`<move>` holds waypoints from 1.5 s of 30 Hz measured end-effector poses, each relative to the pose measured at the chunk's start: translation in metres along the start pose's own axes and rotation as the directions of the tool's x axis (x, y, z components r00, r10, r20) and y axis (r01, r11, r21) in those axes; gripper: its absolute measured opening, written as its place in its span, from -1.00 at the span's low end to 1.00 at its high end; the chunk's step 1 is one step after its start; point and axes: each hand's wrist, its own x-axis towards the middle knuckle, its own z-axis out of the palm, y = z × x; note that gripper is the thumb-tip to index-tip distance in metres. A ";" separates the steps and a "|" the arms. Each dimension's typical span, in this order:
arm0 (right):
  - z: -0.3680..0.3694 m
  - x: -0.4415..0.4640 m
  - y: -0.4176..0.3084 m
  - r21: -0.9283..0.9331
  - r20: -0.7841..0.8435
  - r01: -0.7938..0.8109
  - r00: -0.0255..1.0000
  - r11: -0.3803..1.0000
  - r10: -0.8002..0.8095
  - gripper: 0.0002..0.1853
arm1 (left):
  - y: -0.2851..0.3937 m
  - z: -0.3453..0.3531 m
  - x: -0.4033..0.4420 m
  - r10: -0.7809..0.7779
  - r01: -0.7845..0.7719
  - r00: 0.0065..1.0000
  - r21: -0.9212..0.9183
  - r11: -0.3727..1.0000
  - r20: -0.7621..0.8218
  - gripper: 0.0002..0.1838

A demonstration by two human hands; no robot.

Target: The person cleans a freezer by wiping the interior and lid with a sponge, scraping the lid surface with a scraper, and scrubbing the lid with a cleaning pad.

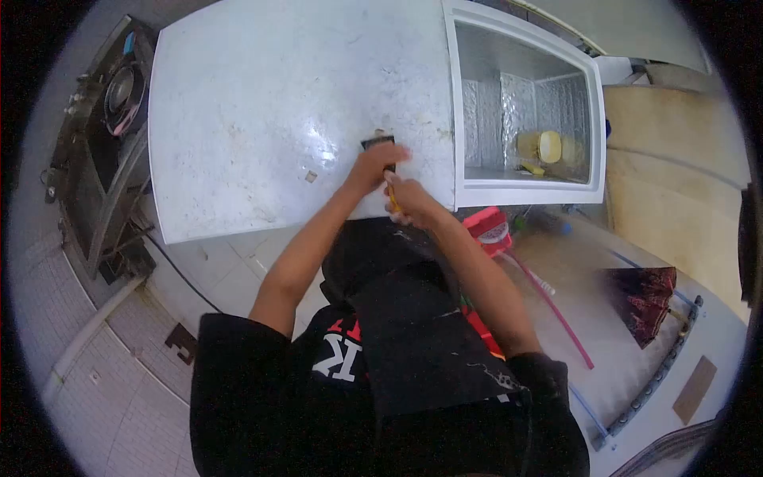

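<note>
Left hand (372,168) over the dark head of a scraper (377,143) on the white top (254,95); finger grip, cannot tell. Right hand (411,203): fingers closed round the yellow handle (392,199). Farther right, pale tub (548,148) in silvery compartment (481,103).

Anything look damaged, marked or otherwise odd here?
Yes: the flat white surface is scuffed and blotched with brownish marks. A small tan square patch left of the bare left hand stands out against the white; whether residue or damage is unclear.
</note>
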 end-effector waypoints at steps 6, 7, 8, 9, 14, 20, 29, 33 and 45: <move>-0.001 0.025 0.001 -0.122 0.008 0.067 0.998 0.990 -0.066 -0.50 | -0.009 -0.015 0.008 -0.003 0.003 1.000 0.042 0.999 -0.008 -0.62; 0.006 0.025 -0.007 -0.062 0.002 0.057 0.998 0.996 -0.057 -0.50 | -0.017 -0.009 0.004 -0.006 0.006 1.000 0.043 0.999 -0.012 -0.62; 0.006 0.024 -0.005 -0.028 0.020 0.087 0.996 0.996 -0.086 -0.50 | -0.025 -0.001 -0.002 0.004 -0.004 1.000 -0.045 0.999 -0.015 -0.63; 0.009 0.016 -0.006 -0.029 0.028 0.092 0.995 0.995 -0.092 -0.50 | -0.034 0.000 -0.002 0.021 -0.023 1.000 -0.124 0.992 -0.023 -0.63; 0.012 0.038 0.008 -0.117 -0.094 0.099 0.989 0.988 -0.110 -0.52 | -0.030 -0.003 -0.003 0.042 -0.043 0.997 -0.003 0.999 -0.064 -0.65; 0.022 0.013 -0.015 -0.010 -0.035 0.038 0.999 0.999 -0.038 -0.50 | -0.033 -0.019 0.000 -0.055 0.056 0.997 -0.015 0.998 0.058 -0.69; 0.036 0.020 -0.022 0.122 -0.058 0.084 0.995 0.989 -0.077 -0.56 | -0.021 -0.048 0.021 -0.113 0.141 0.980 -0.175 0.974 0.161 -0.69; 0.043 0.013 -0.011 0.036 -0.029 -0.048 0.998 0.998 0.049 -0.58 | -0.020 -0.033 -0.001 -0.059 0.070 0.986 -0.066 0.995 0.158 -0.66; 0.044 0.026 -0.012 0.332 -0.033 0.110 0.994 0.937 -0.105 -0.61 | -0.040 -0.037 0.025 0.166 -0.150 0.978 -0.123 0.981 0.129 -0.77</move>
